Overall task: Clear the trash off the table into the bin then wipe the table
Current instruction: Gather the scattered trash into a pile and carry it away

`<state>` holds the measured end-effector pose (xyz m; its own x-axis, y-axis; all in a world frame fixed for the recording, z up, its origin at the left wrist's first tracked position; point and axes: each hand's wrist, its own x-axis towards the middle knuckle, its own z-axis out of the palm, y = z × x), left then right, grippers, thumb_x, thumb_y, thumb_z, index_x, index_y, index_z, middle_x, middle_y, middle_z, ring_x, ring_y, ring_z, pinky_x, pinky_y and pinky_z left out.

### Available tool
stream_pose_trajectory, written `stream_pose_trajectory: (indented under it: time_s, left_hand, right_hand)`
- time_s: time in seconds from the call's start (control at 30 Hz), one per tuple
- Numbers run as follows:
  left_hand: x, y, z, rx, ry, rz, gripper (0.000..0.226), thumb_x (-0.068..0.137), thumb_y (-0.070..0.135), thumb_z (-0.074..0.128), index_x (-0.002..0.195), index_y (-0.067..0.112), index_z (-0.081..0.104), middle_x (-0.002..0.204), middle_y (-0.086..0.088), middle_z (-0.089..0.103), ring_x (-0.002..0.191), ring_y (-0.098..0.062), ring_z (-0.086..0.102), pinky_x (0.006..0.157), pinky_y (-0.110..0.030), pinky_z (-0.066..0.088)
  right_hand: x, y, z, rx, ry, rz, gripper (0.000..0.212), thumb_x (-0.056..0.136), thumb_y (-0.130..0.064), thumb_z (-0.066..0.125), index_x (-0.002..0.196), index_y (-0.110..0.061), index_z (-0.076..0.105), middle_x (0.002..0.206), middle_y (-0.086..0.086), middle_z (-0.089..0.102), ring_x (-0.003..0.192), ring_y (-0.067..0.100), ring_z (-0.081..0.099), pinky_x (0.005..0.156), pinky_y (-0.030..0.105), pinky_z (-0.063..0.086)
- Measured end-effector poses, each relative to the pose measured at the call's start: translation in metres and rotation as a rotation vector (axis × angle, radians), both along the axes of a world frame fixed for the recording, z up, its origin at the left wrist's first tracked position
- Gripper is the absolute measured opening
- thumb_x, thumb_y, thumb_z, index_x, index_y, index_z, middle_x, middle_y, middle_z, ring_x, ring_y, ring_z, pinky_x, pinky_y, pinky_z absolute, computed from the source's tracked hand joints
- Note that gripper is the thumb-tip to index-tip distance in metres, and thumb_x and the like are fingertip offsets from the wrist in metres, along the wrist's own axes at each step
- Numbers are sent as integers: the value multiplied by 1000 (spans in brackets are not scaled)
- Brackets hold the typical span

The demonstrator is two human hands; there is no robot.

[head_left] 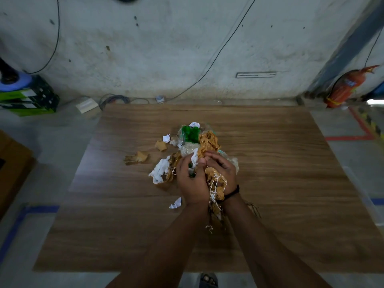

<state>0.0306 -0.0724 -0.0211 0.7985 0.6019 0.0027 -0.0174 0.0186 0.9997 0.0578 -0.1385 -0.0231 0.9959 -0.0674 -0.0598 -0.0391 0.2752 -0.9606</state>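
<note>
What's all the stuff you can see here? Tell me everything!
table: one, brown wood, centre
trash pile: one, green, brown, white and clear, mid-table
torn scraps: two, brown, left of the pile
paper bit: one, white, beside the left wrist
fire extinguisher: one, red, by the wall, right
box: one, green, floor, far left
cables: several, black, on the wall
left hand: one, gripping the trash pile
right hand: one, gripping the trash pile

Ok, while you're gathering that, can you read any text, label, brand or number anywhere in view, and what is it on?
No text is readable.
Fire extinguisher: bluish label, too blurred to read.
Green boxes: white stickers, too small to read.
Trash pile: no print visible.
</note>
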Motion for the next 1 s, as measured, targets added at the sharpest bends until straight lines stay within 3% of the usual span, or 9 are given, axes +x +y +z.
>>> stream_pose_trajectory:
  time_s: [0.13, 0.3, 0.4, 0.47, 0.53, 0.6, 0.7, 0.87, 1.0]
  left_hand:
    - [1, -4, 13, -84, -14, -4, 22, 87, 18, 67, 101, 35, 64, 105, 8, 67, 102, -5, 61, 89, -26, 50]
    - [6, -11, 25, -97, -37, 26, 27, 72, 54, 64, 97, 45, 64, 107, 5, 69, 105, -13, 63, 93, -43, 51]
    - [12, -14, 32, -126, -51, -14, 48, 68, 67, 68, 105, 37, 67, 111, 0, 69, 108, -20, 63, 93, -50, 50]
    - [16, -14, 39, -123, -59, -47, 58, 67, 72, 65, 110, 32, 66, 114, -1, 68, 111, -23, 62, 94, -51, 50]
    - [20, -15, 50, -94, -76, -63, 57, 70, 69, 65, 112, 30, 65, 115, -1, 67, 111, -22, 61, 93, -51, 50]
    - [25, -16, 57, -63, -89, -72, 51, 75, 59, 66, 115, 28, 64, 116, 0, 67, 112, -21, 61, 94, -50, 50]
    - [31, -17, 58, -31, -68, -61, 43, 78, 52, 61, 115, 29, 63, 114, 3, 67, 110, -18, 61, 94, -47, 51]
    - [35, -13, 33, 89, 5, -58, 42, 80, 49, 57, 114, 26, 64, 110, 8, 67, 106, -13, 61, 92, -43, 52]
    - [34, 0, 15, 218, 24, -51, 29, 87, 25, 65, 115, 17, 62, 103, 20, 57, 100, 4, 53, 87, -25, 48]
  right_hand:
    - [4, 0, 10, 23, -20, 5, 28, 82, 4, 64, 81, -21, 74, 102, -2, 69, 100, 15, 64, 86, 25, 52]
    - [8, -8, 24, 46, -24, 9, 27, 84, 6, 60, 80, -18, 73, 90, -11, 74, 92, 9, 67, 83, 24, 52]
    - [13, -12, 32, 117, -64, 42, 7, 71, -21, 77, 78, -22, 77, 95, -8, 74, 94, 11, 68, 85, 26, 52]
    - [18, -15, 38, 146, -85, 58, 25, 58, -35, 84, 80, -23, 78, 97, -4, 74, 94, 14, 68, 84, 26, 54]
    - [21, -17, 51, 170, -100, 70, 24, 62, -34, 83, 81, -20, 78, 96, 1, 74, 90, 14, 69, 78, 23, 55]
    - [26, -17, 62, 211, -102, 79, 8, 78, -12, 69, 82, -14, 75, 91, 2, 74, 82, 11, 70, 70, 21, 55]
    - [32, -18, 62, 207, -93, 69, 21, 79, 1, 60, 81, -13, 75, 93, 5, 72, 78, 10, 70, 68, 19, 55]
    - [41, -21, 31, 44, -115, 51, 13, 76, -9, 72, 86, -16, 76, 102, 1, 72, 101, 18, 67, 88, 31, 55]
    - [44, -31, 4, -307, -146, -16, 21, 76, -15, 73, 98, -18, 72, 122, 12, 62, 118, 24, 57, 103, 47, 45]
